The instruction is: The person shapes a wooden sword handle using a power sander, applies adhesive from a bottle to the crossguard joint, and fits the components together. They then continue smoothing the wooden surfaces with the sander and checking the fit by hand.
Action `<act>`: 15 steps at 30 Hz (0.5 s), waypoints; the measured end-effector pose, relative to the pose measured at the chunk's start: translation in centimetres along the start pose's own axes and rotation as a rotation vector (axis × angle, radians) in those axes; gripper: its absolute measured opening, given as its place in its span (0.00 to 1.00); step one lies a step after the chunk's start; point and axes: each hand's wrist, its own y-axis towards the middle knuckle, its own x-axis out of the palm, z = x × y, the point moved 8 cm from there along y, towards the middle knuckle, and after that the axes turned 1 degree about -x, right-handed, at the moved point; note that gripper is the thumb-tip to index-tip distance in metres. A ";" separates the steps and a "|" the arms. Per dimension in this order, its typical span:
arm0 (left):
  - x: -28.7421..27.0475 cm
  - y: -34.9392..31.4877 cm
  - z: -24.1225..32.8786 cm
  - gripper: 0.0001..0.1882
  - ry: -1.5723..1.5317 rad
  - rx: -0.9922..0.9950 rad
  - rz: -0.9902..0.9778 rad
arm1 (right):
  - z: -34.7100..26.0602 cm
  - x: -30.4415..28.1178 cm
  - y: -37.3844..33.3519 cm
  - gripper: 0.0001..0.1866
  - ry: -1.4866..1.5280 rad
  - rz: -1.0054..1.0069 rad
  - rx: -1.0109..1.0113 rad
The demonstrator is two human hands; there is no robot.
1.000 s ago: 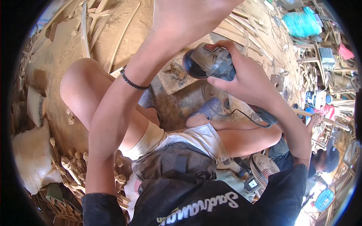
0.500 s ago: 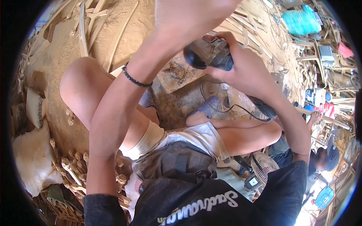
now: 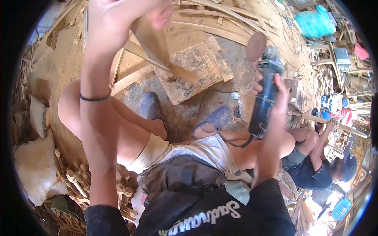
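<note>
A person's right hand (image 3: pixel 278 100) wraps firmly round the black body of a grinder (image 3: pixel 263 104), its disc (image 3: pixel 256 46) just beyond the hand. The left hand (image 3: pixel 112 21), blurred, curls round a wood piece (image 3: pixel 151 41), which slants from it toward a board (image 3: pixel 201 61) on the floor (image 3: pixel 179 124) to that hand's right.

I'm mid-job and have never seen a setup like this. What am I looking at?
No machine arms here: each grip is a person's bare hand. A head-worn fisheye camera looks down, bending straight edges. The left hand holds a flat, pale brown wooden piece. The right hand holds a black, cylindrical power tool with a round, brown disc. On the dusty brown floor lies a stained, square-cornered slab; whether the wooden piece touches it is hard to tell. Long, pale wooden strips lie beyond.
</note>
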 end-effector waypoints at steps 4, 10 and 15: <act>-0.7 -0.8 -0.9 0.20 -0.211 -0.123 -0.257 | 11.4 -1.0 3.4 0.40 0.850 -0.424 0.339; 2.6 -0.6 -0.1 0.15 0.327 -0.276 -0.407 | 20.3 2.4 8.5 0.48 1.094 -0.668 0.491; 1.9 -0.6 -1.8 0.14 0.343 -0.340 -0.407 | 23.8 1.2 9.9 0.40 1.034 -0.379 0.584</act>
